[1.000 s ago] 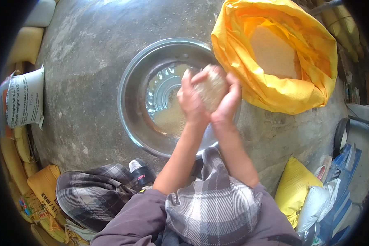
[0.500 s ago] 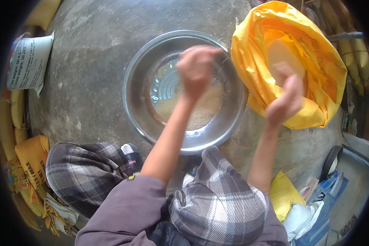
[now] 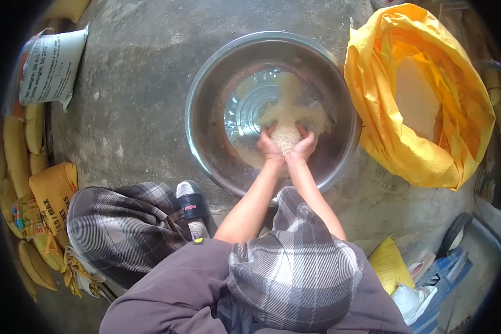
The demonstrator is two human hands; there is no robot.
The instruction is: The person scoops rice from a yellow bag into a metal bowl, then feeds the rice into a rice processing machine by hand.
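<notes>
A wide metal basin [image 3: 206,146] sits on the concrete floor, with pale grains [image 3: 288,111] that look like rice spread over part of its bottom. My left hand [image 3: 269,146] and my right hand [image 3: 302,145] are inside the basin, wrists close together, fingers curled around a heap of the grains between them. To the right of the basin stands an open yellow sack [image 3: 376,106] holding more pale grains [image 3: 416,100].
White printed bags [image 3: 50,68] and long stacked sacks [image 3: 16,153] line the left side. A sandal [image 3: 195,206] on a foot is near the basin's front edge. At the lower right lie a yellow bag [image 3: 391,264] and blue items [image 3: 453,270].
Both hands have come down together into the basin, the right one from over the yellow sack. They now cup grains. The view has shifted, so basin and sack appear farther right.
</notes>
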